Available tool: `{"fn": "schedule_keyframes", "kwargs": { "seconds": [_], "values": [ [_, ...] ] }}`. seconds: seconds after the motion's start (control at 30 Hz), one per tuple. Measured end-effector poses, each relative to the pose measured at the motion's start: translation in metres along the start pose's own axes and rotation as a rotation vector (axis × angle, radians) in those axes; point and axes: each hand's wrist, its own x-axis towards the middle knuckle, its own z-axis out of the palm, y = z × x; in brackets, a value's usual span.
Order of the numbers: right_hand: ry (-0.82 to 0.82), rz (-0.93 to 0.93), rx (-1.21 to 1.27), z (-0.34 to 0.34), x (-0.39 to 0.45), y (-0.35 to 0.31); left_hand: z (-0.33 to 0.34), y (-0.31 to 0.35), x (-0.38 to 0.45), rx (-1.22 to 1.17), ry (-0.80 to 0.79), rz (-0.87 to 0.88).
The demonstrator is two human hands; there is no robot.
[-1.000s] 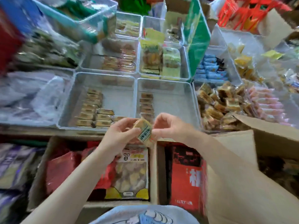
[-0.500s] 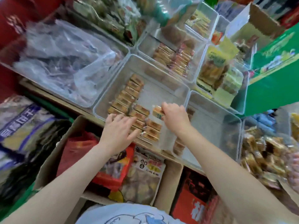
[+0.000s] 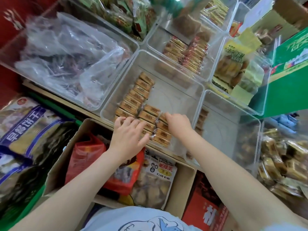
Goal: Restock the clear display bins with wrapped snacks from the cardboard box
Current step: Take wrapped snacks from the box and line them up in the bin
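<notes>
The right hand [image 3: 179, 125] pinches a tan wrapped snack [image 3: 162, 117] at the head of the third, shortest row in the middle clear bin [image 3: 198, 97], fingertips curled down onto its wrapper; whether the piece has already settled onto the bin floor is hard to tell, as the fingers cover it. The left hand [image 3: 129, 135] lies with relaxed, spread fingers on the near ends of the first two rows [image 3: 133, 100], holding nothing.

To do this well, the snack should go down flat, label up, touching the piece just behind it and squared to the neighbouring row, while the left hand steadies the rows so they do not slide. Release is best once the wrapper sits level.

The bins stand edge to edge on a shelf [image 3: 55, 97]. The bin to the left holds crumpled clear plastic bags [image 3: 66, 52], the one behind holds orange-wrapped biscuits [image 3: 186, 52], and the one to the right is nearly bare. Below the shelf an open cardboard box [image 3: 66, 147] holds red and printed snack bags. A green carton [image 3: 290, 67] stands at far right.
</notes>
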Motion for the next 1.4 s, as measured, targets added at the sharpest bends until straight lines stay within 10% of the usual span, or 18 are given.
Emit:
{"fn": "schedule_keyframes", "kwargs": {
  "seconds": [0.2, 0.4, 0.77, 1.13, 1.4],
  "values": [
    [-0.121, 0.005, -0.246, -0.005, -0.007, 0.003, -0.006, 0.0, -0.001, 0.008, -0.069, -0.023],
    [0.328, -0.121, 0.342, -0.023, -0.125, 0.039, -0.024, 0.01, -0.006, -0.006, -0.196, 0.031],
    [0.817, 0.443, 0.686, 0.086, -0.446, 0.154, -0.014, 0.251, -0.149, -0.172, -0.325, 0.796],
    [-0.051, 0.594, 0.663, 0.257, -0.59, 0.22, 0.049, 0.443, -0.275, -0.263, -0.301, 1.054],
    [-0.095, 0.469, 0.629, 0.312, -0.559, 0.246, 0.075, 0.458, -0.292, -0.173, -0.178, 0.932]
  ]
}}
